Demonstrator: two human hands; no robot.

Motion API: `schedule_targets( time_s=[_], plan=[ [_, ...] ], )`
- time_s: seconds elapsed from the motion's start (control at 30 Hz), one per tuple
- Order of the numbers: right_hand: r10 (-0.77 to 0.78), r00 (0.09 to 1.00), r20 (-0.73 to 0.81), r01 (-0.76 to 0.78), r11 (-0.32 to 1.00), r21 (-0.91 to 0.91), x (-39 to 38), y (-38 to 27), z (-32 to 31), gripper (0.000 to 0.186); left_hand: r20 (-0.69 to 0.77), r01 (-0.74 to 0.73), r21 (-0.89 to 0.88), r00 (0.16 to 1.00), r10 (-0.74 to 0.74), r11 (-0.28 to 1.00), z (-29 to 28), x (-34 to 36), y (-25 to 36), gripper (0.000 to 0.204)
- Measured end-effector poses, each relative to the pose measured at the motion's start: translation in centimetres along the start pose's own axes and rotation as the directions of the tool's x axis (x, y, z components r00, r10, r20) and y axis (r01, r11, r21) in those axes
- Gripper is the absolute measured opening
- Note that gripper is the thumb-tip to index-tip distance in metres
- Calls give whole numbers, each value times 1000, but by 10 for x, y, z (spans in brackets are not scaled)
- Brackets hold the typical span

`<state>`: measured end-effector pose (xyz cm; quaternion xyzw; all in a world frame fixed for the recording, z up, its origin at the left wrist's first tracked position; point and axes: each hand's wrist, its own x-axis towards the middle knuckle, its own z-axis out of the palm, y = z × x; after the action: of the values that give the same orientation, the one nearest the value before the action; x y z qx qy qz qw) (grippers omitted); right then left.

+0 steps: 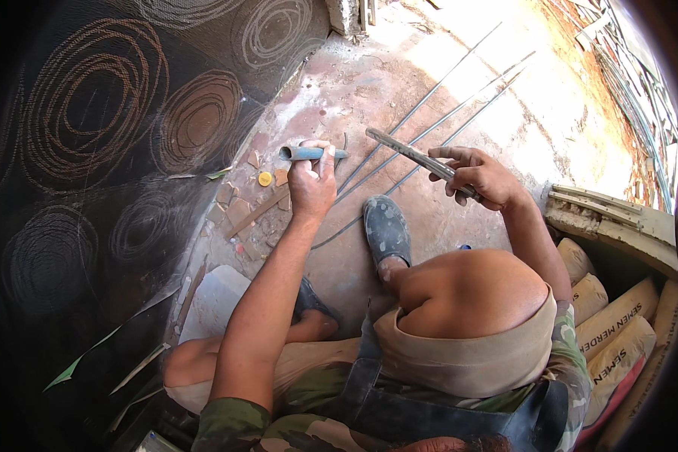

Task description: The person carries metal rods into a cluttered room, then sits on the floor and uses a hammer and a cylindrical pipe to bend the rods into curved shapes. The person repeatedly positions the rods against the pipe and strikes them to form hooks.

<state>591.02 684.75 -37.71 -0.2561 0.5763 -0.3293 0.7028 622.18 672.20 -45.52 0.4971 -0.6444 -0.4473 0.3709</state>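
My left hand [314,181] is closed around a short blue-grey pipe [303,154], its hollow end pointing left and its narrower end right. In my right hand [484,179] is a longer dark grey metal bar [407,151], gripped near its lower right end and slanting up to the left. The fingers of that hand are curled about the bar, some of them lifted. Bar and pipe are apart. Below and between them, several long thin rods [429,135] lie on the dusty floor.
My shoe [388,230] rests near the rods. Broken tile pieces [239,211], a yellow cap [264,178] and a wooden strip [258,213] lie to the left, beside a dark wall [128,173] with scribbled circles. Paper sacks [618,324] are stacked at right; more rods [640,98] lie far right.
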Motion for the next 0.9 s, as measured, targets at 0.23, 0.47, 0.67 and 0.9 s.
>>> schedule_targets(
  time_s=[0.23, 0.47, 0.67, 0.9],
  plan=[
    [-240, 955, -172, 156, 904, -398, 61, -55, 4, 28, -61, -38, 51, 997, 41, 998, -10, 4, -17, 13],
    [-766, 502, -401, 653, 640, -405, 166, -55, 20, 39, -12, 38, -33, 999, -38, 999, -13, 3, -17, 9],
    [-455, 604, -654, 731, 642, 229, 227, -85, -6, 42, -100, 5, -34, 995, -9, 999, -10, 3, -22, 12],
    [-392, 680, -619, 674, 667, 318, 246, -112, -13, 40, -53, 84, -102, 995, -90, 991, -16, 0, -24, 8]
  ],
)
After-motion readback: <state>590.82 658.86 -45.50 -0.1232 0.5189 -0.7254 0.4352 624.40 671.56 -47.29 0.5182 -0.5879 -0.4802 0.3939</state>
